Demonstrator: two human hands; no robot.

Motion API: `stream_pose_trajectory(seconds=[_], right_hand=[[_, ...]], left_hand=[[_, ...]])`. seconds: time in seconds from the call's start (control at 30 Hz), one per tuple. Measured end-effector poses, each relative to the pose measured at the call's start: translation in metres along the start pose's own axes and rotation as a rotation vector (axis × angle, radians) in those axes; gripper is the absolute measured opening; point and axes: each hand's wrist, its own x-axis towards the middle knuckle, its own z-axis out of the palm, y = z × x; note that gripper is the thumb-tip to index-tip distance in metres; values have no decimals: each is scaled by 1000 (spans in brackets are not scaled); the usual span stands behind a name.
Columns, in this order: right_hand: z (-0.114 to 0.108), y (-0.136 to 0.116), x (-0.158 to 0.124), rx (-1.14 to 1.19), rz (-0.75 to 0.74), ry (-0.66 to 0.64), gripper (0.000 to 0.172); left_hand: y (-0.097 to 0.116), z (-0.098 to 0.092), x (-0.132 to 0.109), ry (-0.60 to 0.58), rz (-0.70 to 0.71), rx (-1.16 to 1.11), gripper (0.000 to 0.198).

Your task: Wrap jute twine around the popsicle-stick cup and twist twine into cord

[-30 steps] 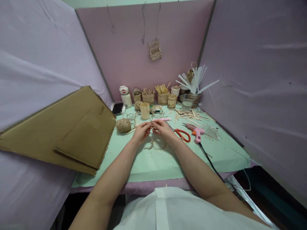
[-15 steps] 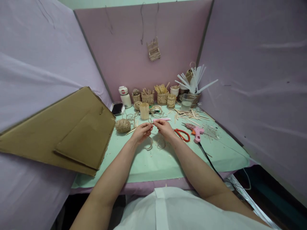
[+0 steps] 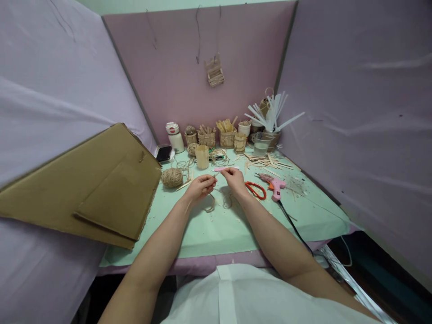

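Over the middle of the green-covered table, my left hand (image 3: 201, 186) pinches a thin strand of twine (image 3: 211, 204), whose loose length curls down onto the cloth. A short distance to the right, my right hand (image 3: 234, 179) is closed in a pinch on the strand's other part, stretched between the fingertips. Loops of the twine lie below the hands. A ball of twine (image 3: 172, 178) rests left of my left hand. Red-handled scissors (image 3: 256, 190) lie beside my right wrist, their blades hidden. A pink stick-like tool (image 3: 225, 169) lies just beyond my fingers.
A pink glue gun (image 3: 276, 185) with a black cord lies at right, near scattered wooden sticks (image 3: 266, 160). Behind stand a small wooden cup (image 3: 202, 157), stick-filled baskets (image 3: 207, 137) and a white jar (image 3: 175, 137). A cardboard sheet (image 3: 101, 189) leans at left.
My fingertips have moved slightly apart, the right hand going up and to the right. The small twine loop standing above my fingers has been drawn out into a short strand.
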Motion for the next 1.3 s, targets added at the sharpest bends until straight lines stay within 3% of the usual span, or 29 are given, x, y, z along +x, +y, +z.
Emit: stream_pose_trajectory(seconds=[0.17, 0.3, 0.37, 0.47, 0.7, 0.93, 1.17, 1.3], right_hand=[[1, 6, 1, -163, -71, 0, 21], [3, 6, -5, -384, -307, 64, 40], [4, 2, -9, -425, -446, 35, 43], [3, -5, -14, -438, -586, -52, 33], [2, -8, -16, -491, -644, -120, 15], [4, -4, -12, -360, -539, -143, 12], [10, 5, -6, -6, -171, -154, 15], [7, 1, -8, 118, 34, -236, 22]], left_hand=[[-1, 0, 2, 70, 26, 48, 33], [-3, -1, 4, 254, 156, 271, 30], [-5, -1, 4, 333, 235, 409, 25], [-6, -1, 5, 377, 319, 519, 20], [-6, -1, 4, 379, 358, 645, 14], [-4, 3, 1, 377, 359, 652, 17], [-5, 5, 3, 295, 348, 710, 17], [-7, 4, 3, 262, 339, 687, 16]])
